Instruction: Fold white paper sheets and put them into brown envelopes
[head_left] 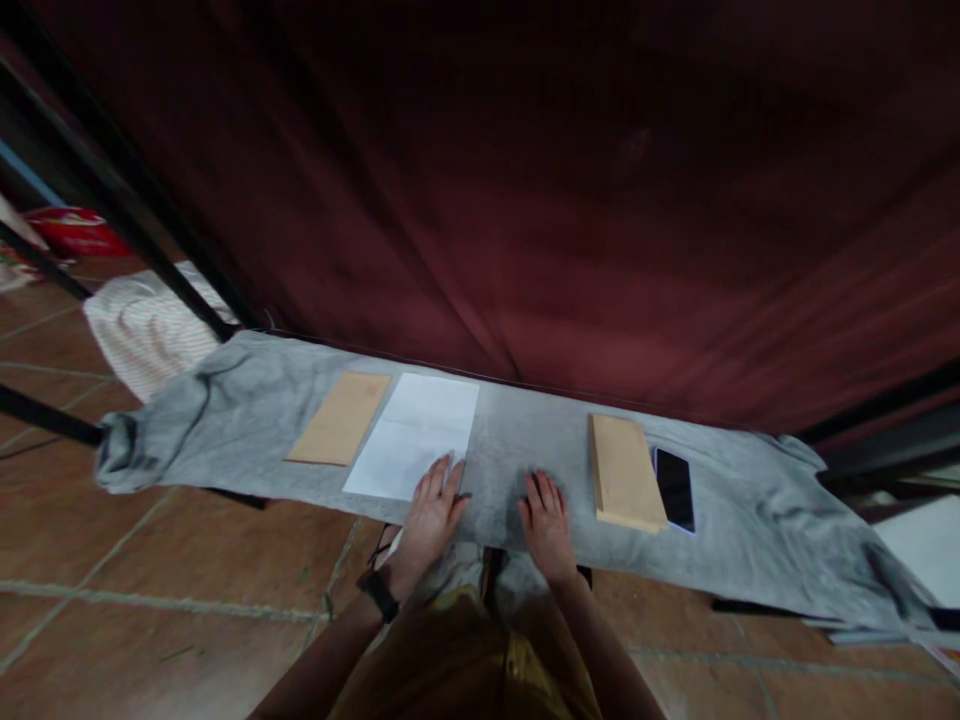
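Observation:
My left hand (433, 508) lies on the lower right corner of a white sheet of paper (420, 430), fingers stretched out and holding nothing. My right hand (547, 522) rests on the grey cloth (517, 430) with its fingers loosely extended and nothing in it. Left of the white sheet is a single flat brown envelope (341, 418). To the right of my right hand sits a stack of brown envelopes (626, 470). A dark-screened phone (676, 488) lies close beside that stack.
The grey cloth covers a long narrow bench. Behind it hangs a dark red curtain (480, 220). Black metal bars (112, 200) stand at the left, near a striped cloth (157, 325). Brown floor tiles (187, 560) show below the bench. A red item (79, 232) lies far left.

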